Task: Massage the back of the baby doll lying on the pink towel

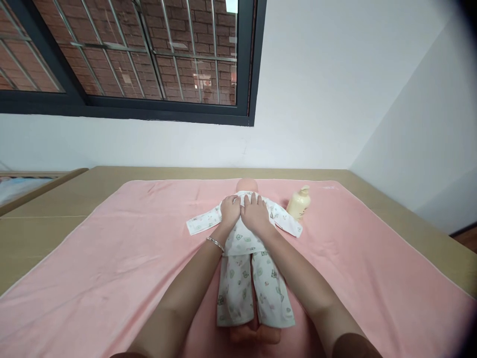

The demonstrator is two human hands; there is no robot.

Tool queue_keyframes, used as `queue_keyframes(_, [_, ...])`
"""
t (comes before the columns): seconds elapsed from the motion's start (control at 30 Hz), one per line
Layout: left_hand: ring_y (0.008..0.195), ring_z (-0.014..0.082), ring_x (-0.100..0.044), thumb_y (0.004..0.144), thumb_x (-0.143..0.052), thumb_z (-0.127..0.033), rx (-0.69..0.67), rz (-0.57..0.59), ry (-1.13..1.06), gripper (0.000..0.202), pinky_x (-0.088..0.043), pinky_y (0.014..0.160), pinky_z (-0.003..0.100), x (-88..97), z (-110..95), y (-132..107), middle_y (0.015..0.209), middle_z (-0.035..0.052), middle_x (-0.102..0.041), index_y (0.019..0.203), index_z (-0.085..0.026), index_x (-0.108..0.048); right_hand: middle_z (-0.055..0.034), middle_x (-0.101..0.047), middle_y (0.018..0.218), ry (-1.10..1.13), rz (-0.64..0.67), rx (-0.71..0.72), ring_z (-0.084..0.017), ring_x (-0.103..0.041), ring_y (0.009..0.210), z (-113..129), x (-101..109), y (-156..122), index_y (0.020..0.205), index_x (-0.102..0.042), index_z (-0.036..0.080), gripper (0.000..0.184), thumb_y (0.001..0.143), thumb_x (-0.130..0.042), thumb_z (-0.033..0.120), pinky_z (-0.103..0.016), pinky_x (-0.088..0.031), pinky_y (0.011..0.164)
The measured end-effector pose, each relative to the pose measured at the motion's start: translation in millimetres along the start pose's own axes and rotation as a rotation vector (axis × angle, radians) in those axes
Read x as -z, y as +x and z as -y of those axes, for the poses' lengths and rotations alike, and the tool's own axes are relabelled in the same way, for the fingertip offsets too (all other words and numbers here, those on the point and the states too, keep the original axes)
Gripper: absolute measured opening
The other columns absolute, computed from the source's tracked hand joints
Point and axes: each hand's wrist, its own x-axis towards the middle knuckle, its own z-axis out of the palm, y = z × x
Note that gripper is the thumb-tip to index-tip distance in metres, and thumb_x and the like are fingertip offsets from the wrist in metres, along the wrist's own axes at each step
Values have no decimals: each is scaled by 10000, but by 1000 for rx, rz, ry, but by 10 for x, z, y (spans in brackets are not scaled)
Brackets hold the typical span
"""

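A baby doll (247, 185) lies on its back, dressed in a white printed pyjama top (244, 243) and matching trousers (235, 291). Its head points away from me and its bare feet (255, 334) towards me. On the chest of the top, my left hand (231, 211) has its fingers curled in at the front of the cloth, just touching or very near my right hand. My right hand (256, 211) lies flat on the other side of the chest, fingers stretched and slightly apart. The sleeves spread out to both sides, and the cloth under my palms is hidden.
Beneath the doll a pink blanket (122, 263) covers most of a wooden table (52, 238). A cream pump bottle (298, 203) stands tilted in view, right of the doll's sleeve. A white wall (305, 99) and a barred window (160, 54) rise behind.
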Motion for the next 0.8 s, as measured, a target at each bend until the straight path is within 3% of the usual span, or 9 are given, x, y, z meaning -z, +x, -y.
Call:
queue_keyframes(0.2, [1147, 253, -612, 880, -471, -324, 18, 5, 10, 339, -422, 1023, 364, 2, -1, 26, 1181, 136, -704, 1036, -154, -718, -170, -160, 1636, 18, 128, 98, -393, -152, 1498, -109, 109, 0, 1556, -252, 145, 626, 1001, -312, 428, -548, -165, 1189])
queue_keyframes(0.37, [1166, 270, -597, 904, -458, -320, -13, 27, 101, 348, -411, 1033, 379, 34, -45, -8, 1197, 149, -690, 1086, -149, -700, -151, -189, 1632, 76, 226, 161, -395, -198, 1486, -222, 230, 40, 1544, -289, 192, 636, 962, -398, 424, -523, -243, 1161])
queue_keyframes(0.47, [1167, 277, -585, 938, -403, -295, -71, 7, 184, 366, -406, 1033, 385, 56, -92, -48, 1189, 165, -680, 1099, -136, -691, -140, -435, 1519, 155, 180, 121, -324, -447, 1360, -282, 293, 76, 1416, -483, 190, 533, 929, -443, 400, -393, -392, 1054])
queue_keyframes(0.57, [1176, 278, -569, 939, -392, -249, -164, -12, 236, 357, -400, 1045, 387, 53, -139, -89, 1195, 160, -668, 1122, -133, -676, -121, -667, 1228, 187, 102, 1, -265, -620, 1104, -315, 290, 109, 1230, -617, 182, 419, 942, -386, 381, -319, -466, 859])
queue_keyframes(0.63, [1173, 270, -570, 924, -413, -223, -195, 4, 228, 344, -402, 1052, 379, 37, -161, -113, 1199, 143, -671, 1140, -131, -665, -126, -693, 1133, 156, 32, -49, -266, -625, 1045, -315, 245, 127, 1148, -654, 168, 393, 938, -381, 357, -316, -455, 811])
queue_keyframes(0.8, [1193, 267, -569, 930, -435, -246, -180, 43, 246, 352, -395, 1074, 388, -10, -143, -133, 1240, 135, -662, 1193, -126, -634, -167, -665, 1154, 52, -107, -77, -299, -580, 1106, -303, 83, 173, 1146, -668, 118, 410, 936, -412, 360, -360, -401, 910])
